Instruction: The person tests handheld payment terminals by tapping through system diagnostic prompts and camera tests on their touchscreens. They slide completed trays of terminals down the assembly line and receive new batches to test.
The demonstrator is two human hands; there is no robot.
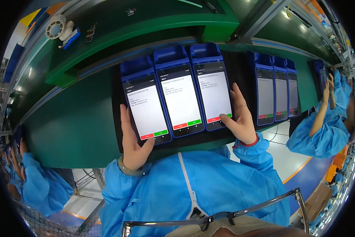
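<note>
Three blue handheld payment terminals lie side by side on a black mat [234,65], screens up and lit white, each with a red and a green button low on its screen. My left hand [134,154] rests along the outer edge of the left terminal [146,112], fingers stretched out and thumb at its lower end near the green button. Between the other two sits the middle terminal [180,100], touched by neither hand. At the right terminal [216,93], my right hand [244,125] has its fingers extended beside the casing and its thumb at the green button.
More blue terminals [265,96] stand in a row to the right on the green bench [74,126]. A raised green shelf [145,35] runs behind, carrying a white reel [55,27]. Co-workers in blue sit at the right [319,130] and left [43,181].
</note>
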